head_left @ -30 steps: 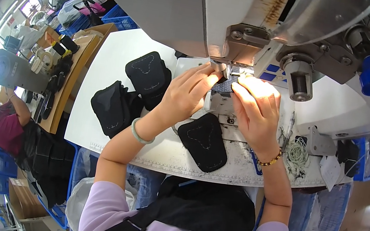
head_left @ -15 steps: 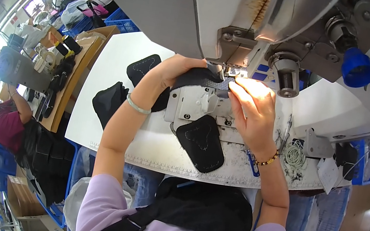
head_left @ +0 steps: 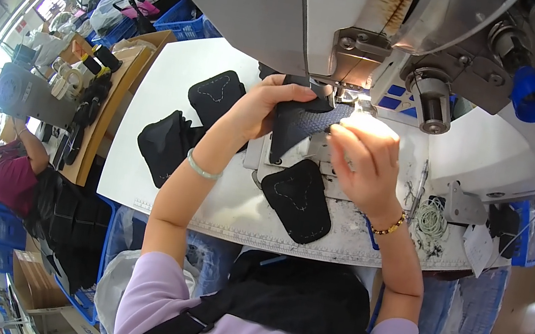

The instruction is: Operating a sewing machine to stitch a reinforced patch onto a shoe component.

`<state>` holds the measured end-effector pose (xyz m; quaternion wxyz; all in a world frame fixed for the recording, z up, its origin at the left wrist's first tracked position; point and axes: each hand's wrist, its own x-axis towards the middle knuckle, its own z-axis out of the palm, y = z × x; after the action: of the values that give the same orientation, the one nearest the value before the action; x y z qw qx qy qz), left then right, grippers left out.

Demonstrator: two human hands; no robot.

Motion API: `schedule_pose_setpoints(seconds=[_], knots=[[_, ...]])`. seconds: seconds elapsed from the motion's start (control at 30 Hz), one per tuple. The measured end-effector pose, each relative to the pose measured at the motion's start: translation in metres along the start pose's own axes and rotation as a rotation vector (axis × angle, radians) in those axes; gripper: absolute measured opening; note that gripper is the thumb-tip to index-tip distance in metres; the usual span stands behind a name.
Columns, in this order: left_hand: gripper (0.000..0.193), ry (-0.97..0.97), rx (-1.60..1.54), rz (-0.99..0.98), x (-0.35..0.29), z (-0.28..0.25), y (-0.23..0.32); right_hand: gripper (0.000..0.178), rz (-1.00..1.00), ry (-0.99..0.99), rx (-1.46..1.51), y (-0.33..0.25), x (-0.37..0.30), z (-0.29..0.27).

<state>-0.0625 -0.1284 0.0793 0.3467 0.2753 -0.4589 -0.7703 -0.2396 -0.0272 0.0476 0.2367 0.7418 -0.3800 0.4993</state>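
Under the head of a large grey sewing machine [head_left: 352, 61], a black fabric piece [head_left: 303, 122] with a textured grey patch is held up at the needle area. My left hand [head_left: 270, 102] grips it on its left side, thumb on top and fingers tucked behind. The thumb and forefinger of my right hand [head_left: 367, 157] pinch its right edge, under the bright lamp light. Below my hands, a black padded piece [head_left: 297, 200] with a stitched outline lies on the white table [head_left: 219, 201]. Further black pieces [head_left: 217, 97] lie left of my left forearm.
Right of my right hand sit a coil of pale cord [head_left: 431, 218] and small scissors-like tools. A blue knob [head_left: 533, 95] juts from the machine at upper right. At far left, a co-worker [head_left: 15, 171] sits near another machine [head_left: 28, 95]. Blue crates [head_left: 182, 18] stand behind.
My left hand has turned and lifted the fabric piece, so more of its textured patch shows and it hangs lower. The view has shifted slightly. My right hand stays at its edge.
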Motion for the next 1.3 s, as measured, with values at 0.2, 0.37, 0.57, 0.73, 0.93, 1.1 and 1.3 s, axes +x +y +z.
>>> schedule_pose_setpoints(seconds=[0.2, 0.37, 0.57, 0.73, 0.93, 1.1, 1.3], knots=[[0.018, 0.041, -0.107, 0.139, -0.022, 0.009, -0.015, 0.031, -0.041, -0.094, -0.096, -0.013, -0.001, 0.005], [0.014, 0.054, -0.153, 0.146, -0.027, 0.013, -0.018, 0.028, -0.095, -0.079, -0.046, -0.007, -0.005, 0.005], [0.014, 0.095, -0.138, 0.136, -0.031, 0.021, -0.02, 0.029, -0.078, -0.039, 0.021, -0.002, -0.002, 0.0], [0.013, 0.169, -0.164, 0.158, -0.035, 0.026, -0.025, 0.03, -0.081, -0.031, 0.041, 0.004, -0.002, -0.004], [0.014, 0.198, -0.196, 0.16, -0.041, 0.023, -0.038, 0.027, -0.058, -0.083, 0.063, 0.009, -0.002, -0.014], [0.016, 0.18, -0.139, 0.236, -0.048, 0.035, -0.046, 0.03, -0.025, -0.077, 0.185, 0.015, -0.003, -0.018], [0.018, 0.224, 0.103, 0.464, -0.049, 0.057, -0.058, 0.026, 0.105, -0.082, 0.368, 0.035, 0.001, -0.025]])
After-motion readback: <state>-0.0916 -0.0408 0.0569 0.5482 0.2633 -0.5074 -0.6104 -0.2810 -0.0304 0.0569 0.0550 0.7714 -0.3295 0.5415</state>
